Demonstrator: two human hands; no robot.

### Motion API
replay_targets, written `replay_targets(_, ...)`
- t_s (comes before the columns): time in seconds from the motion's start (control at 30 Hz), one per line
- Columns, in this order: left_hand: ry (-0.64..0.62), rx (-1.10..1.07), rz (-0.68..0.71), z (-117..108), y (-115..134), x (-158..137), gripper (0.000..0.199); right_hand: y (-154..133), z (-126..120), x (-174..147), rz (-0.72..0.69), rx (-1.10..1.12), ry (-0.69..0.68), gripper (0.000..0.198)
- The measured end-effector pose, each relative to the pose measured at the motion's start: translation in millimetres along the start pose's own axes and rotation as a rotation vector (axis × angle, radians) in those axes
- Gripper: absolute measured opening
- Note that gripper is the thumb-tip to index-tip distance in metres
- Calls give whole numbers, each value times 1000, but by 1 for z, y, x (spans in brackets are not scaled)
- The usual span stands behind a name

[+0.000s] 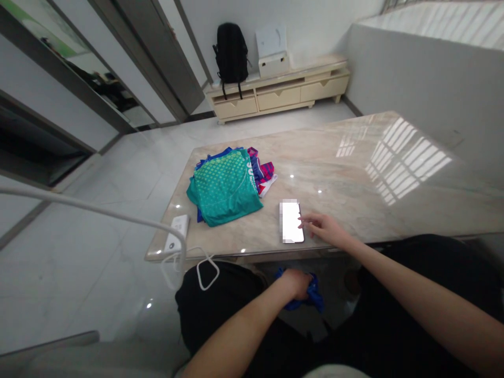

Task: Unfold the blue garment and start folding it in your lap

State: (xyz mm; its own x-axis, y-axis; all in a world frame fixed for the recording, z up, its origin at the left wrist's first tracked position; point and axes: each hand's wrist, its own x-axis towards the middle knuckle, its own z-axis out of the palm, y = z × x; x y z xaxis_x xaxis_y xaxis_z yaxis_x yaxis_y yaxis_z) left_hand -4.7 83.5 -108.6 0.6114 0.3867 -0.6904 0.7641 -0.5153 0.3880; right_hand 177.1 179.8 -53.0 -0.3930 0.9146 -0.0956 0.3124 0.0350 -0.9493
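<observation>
A phone (292, 221) with a bright lit screen lies near the front edge of the marble table (354, 173). My right hand (323, 228) rests beside it, fingers spread, one fingertip touching the phone's right edge. My left hand (296, 284) is below the table edge, over my lap, closed around a bunched blue cloth (311, 297). A pile of folded garments (226, 185), teal on top with blue and pink pieces under it, sits on the table's left part.
A white power bank (177, 231) with a white cable (202, 268) lies at the table's front left corner. A low cream cabinet (279, 93) at the far wall carries a black backpack (231, 52) and a white box (272, 50). White tiled floor lies to the left.
</observation>
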Motion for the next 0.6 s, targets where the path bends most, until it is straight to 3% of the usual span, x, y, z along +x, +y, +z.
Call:
replay_targets(0.3, -112, 72, -7, -4, 7, -2, 59, 5, 1, 3, -8, -54, 35, 40)
replay_targets(0.43, -133, 112, -17, -7, 8, -5, 58, 10, -3, 3, -44, -148, 126, 43)
replay_targets(0.5, -137, 126, -18, -9, 9, -6, 58, 11, -4, 2, -70, -234, 187, 52)
replay_targets(0.6, -144, 141, -18, -11, 10, -7, 59, 11, 1, -2, -124, -385, 216, 84)
